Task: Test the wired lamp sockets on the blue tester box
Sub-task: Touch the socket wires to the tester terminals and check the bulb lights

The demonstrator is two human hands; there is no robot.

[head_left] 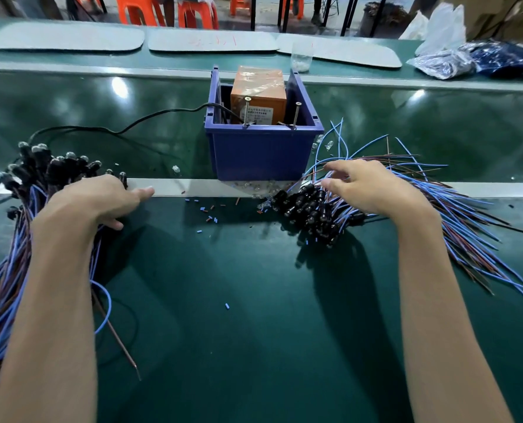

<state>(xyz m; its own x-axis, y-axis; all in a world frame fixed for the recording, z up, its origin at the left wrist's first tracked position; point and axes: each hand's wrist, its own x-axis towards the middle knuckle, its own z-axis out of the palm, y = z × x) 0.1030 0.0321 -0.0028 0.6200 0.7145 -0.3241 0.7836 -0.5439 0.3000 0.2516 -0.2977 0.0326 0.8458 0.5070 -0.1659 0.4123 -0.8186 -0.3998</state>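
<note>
The job here is to draw one socket out of the right-hand heap [309, 209] without dragging its neighbours along, so I'd say pick a single blue-and-brown pair, follow it clear of the tangle, and spread the two bare ends before going near the box [260, 151]. Each end wants to touch its own screw [247, 111] on the near rim, one wire to each, and the bulb should face up so any glow is easy to read. The box stands mid-table just beyond the grey strip [193, 187], with an orange block [258, 96] inside it, between the two heaps and apart from both hands. The right hand [373, 187] hovers over the wires [468, 215] towards the right edge of the table [223, 346], its fingers half curled and their tips down among the strands. Whether it has one nipped I can't tell from here. The left hand [101, 199] lies palm down on the bundle [49, 169] at the left edge, loosely spread, with a forefinger stretched along the strip. It seems to steady that lot and grips nothing that I can see. Scraps of insulation [208, 212] litter the table between the hands, and loose ends could snag there.
</note>
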